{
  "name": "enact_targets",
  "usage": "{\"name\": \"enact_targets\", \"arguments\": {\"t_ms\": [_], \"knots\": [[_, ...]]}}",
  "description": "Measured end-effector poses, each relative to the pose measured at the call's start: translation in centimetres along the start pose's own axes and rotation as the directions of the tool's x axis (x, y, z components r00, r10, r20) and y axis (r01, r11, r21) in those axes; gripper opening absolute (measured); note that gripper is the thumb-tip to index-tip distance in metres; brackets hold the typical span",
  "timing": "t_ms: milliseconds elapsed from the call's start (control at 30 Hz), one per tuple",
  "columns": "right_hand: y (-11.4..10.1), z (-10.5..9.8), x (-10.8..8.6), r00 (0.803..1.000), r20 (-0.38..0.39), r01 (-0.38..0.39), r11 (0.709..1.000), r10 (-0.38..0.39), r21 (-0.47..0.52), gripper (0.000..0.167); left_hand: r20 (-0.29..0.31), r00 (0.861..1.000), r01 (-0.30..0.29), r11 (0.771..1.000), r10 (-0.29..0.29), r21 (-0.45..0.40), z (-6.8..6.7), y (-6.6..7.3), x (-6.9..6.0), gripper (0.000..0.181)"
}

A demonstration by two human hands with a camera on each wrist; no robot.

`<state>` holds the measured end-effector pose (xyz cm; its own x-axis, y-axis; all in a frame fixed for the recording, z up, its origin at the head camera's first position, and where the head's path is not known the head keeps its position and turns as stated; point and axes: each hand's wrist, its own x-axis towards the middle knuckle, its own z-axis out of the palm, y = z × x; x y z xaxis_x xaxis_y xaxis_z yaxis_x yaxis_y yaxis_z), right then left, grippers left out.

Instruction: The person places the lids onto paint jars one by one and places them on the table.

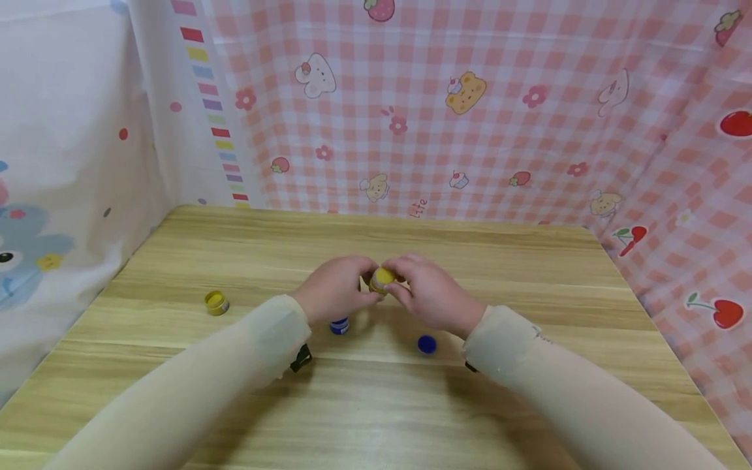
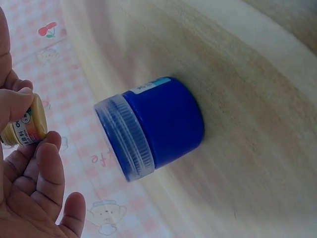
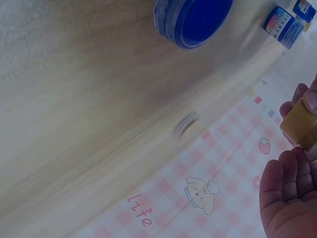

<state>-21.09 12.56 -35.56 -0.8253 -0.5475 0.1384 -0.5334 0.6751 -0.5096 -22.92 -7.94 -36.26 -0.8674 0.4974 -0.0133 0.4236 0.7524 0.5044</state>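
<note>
Now, closest in, a blue disc lies near-right of the held yellow jar, a blue jar near-left. Another yellow pot sits well left of it, while the left hand and right hand pinch that jar between them.

You can read one word: pinkish "life" on checked cloth, beyond your grip; left wrist view gives you only its "fe". Yellow jar in your grip bears white label, dark characters too small to read surely. Blue jar, nearer you than grip: label print unreadable. Yellow pot, left of grip: label unreadable too.
</note>
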Motion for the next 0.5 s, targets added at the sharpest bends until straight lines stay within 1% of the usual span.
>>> {"name": "enact_targets", "arguments": {"t_ms": [200,500], "knots": [[0.03,0.13,-0.09,1.000,0.003,0.008,1.000,-0.008,0.003,0.030,-0.007,1.000,-0.011,1.000,0.011,-0.006,0.06,0.25,-0.13,0.023],[0.10,0.27,-0.23,1.000,0.004,0.002,1.000,-0.002,-0.006,0.028,-0.016,1.000,-0.027,1.000,0.027,-0.004,0.49,0.20,-0.09,0.023]]}}
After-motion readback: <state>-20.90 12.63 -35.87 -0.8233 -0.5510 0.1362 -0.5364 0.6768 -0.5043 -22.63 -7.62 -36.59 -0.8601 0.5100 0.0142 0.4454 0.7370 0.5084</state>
